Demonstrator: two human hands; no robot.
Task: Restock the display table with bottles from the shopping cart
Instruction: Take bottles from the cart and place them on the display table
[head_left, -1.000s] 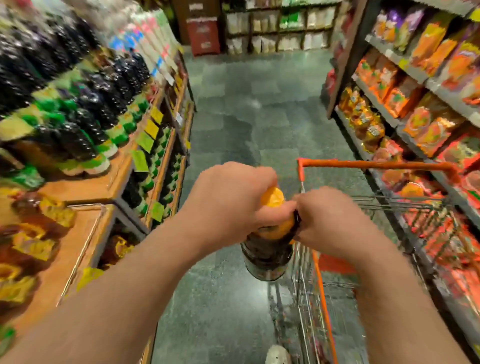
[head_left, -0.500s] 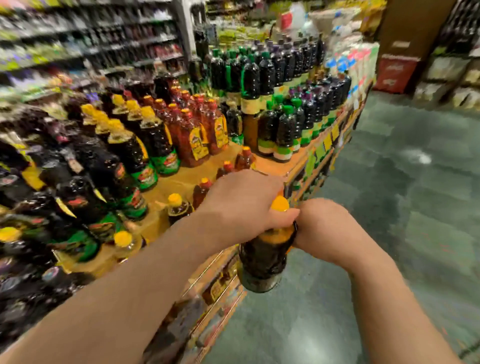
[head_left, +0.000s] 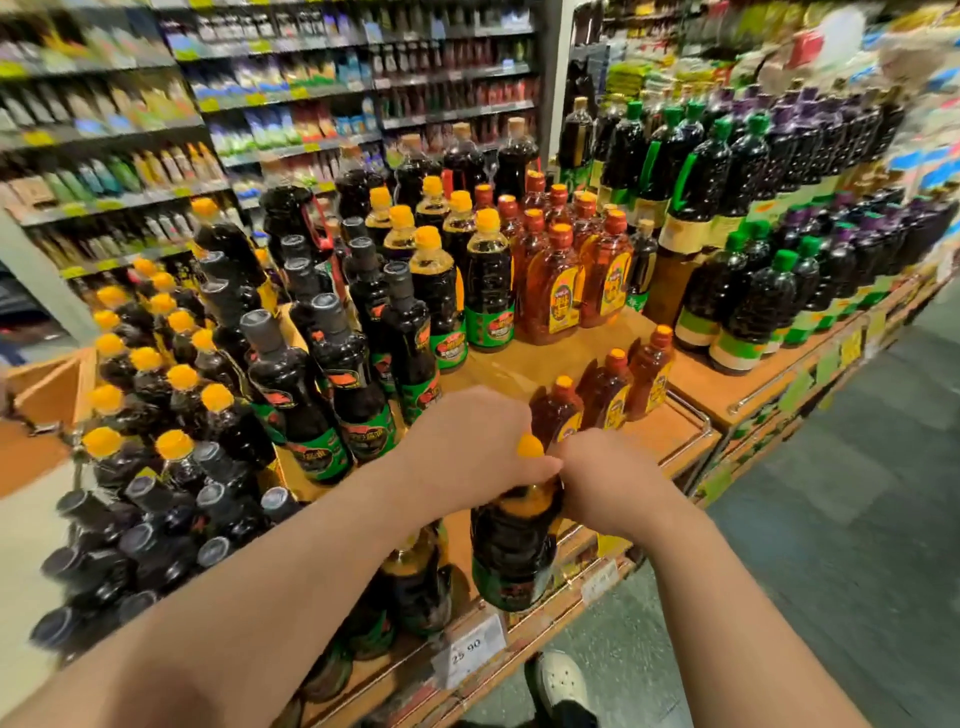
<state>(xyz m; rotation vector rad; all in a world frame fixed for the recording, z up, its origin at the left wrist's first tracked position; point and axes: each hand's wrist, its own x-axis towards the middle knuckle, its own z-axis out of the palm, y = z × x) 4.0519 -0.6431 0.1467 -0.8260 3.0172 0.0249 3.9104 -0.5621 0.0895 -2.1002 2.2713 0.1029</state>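
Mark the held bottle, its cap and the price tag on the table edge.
held bottle (head_left: 514, 551), head view, on its dark body below the hands.
yellow cap (head_left: 530, 446), head view, on the cap's top.
price tag (head_left: 469, 649), head view, on its printed face.

A grocery shop is being shown: stocked shelves (head_left: 291, 104) far left, bottle-laden display table (head_left: 524, 364), price tag (head_left: 470, 649) near.

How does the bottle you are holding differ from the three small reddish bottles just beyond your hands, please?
The held bottle is larger and near black with a green label; the three small bottles are reddish amber with yellow labels. It hangs from the left hand and right hand; they stand on the display table. All have orange-toned caps.
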